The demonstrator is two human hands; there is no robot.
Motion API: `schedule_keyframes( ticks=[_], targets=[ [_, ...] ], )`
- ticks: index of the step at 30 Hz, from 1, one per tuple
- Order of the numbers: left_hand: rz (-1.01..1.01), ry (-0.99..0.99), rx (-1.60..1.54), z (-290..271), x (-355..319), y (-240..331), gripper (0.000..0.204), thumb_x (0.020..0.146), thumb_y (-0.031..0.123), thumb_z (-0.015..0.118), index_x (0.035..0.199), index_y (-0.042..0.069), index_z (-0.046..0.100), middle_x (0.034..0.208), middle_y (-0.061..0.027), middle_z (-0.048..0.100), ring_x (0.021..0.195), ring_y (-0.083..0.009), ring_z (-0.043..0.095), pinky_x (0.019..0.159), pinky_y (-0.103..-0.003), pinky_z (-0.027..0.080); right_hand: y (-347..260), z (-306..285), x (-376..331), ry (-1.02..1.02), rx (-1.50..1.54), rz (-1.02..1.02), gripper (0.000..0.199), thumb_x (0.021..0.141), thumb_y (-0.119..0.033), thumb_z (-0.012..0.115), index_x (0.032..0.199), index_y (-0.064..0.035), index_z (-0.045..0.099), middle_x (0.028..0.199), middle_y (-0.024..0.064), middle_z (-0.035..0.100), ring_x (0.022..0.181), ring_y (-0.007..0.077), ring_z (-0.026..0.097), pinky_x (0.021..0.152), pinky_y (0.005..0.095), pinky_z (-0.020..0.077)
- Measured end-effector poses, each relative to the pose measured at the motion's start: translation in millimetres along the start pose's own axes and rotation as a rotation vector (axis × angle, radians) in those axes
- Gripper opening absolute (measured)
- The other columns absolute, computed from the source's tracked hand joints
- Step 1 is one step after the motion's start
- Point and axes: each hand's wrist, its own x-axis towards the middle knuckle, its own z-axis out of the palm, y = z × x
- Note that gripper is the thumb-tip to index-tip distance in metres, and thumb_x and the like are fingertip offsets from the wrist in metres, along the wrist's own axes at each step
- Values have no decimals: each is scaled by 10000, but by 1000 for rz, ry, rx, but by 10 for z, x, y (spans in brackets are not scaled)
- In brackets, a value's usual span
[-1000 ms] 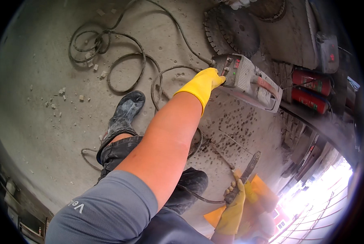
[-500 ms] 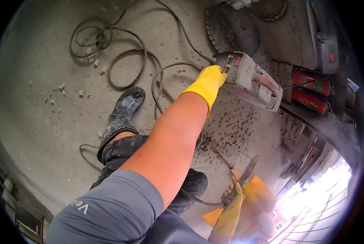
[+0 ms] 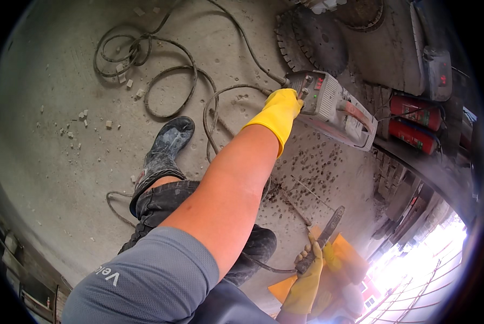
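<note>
My left hand (image 3: 281,107), in a bright yellow rubber glove, reaches to the front panel of a grey welding machine (image 3: 336,110). Its fingers are closed by a small knob there, partly hidden by the glove. The machine has a lit red display, a carrying handle and dark cables joined at its panel end. Lower right, my right hand (image 3: 308,264), in a duller yellow glove, is wrapped round a dark, tapered electrode holder (image 3: 331,225). A thin rod (image 3: 313,193) slants from near its tip toward the pitted floor.
Looped black cable (image 3: 190,89) lies on the concrete, with rubble bits (image 3: 108,124) to the left. My dusty boot (image 3: 169,146) stands beside the cable. Large toothed saw discs (image 3: 320,40) are behind the machine, red cylinders (image 3: 413,135) to its right. Bright glare fills the lower right.
The view has shifted very slightly, and the machine sits a touch lower in it. Both hands keep the same positions and grips.
</note>
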Motion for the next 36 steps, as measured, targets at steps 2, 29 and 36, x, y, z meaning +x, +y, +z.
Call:
schedule_keyframes(
  ticks=[2, 29, 36],
  targets=[
    [4, -6, 10, 1, 0, 7, 424, 1040, 444, 716, 1362, 175, 772, 1356, -148, 768, 1289, -370, 714, 1097, -484, 561, 0, -13, 14, 6, 2, 4, 484, 1066, -314, 721, 1510, -142, 628, 864, -33, 643, 642, 120, 618, 579, 289, 551],
    [20, -16, 3, -10, 18, -8, 403, 1029, 436, 724, 1313, 158, 788, 1294, -158, 785, 1245, -374, 729, 1070, -490, 566, -35, 104, 4, 28, -35, -16, 473, 1068, -308, 722, 1495, -124, 636, 864, -17, 653, 634, 123, 617, 564, 294, 549],
    [23, 23, -8, -8, -21, 15, 402, 1015, 402, 751, 1277, 100, 788, 1234, -182, 791, 1184, -370, 741, 1030, -467, 564, -19, 72, 19, 33, 2, 3, 461, 1083, -304, 697, 1507, -134, 633, 859, -29, 656, 639, 120, 630, 577, 295, 576]
  ],
)
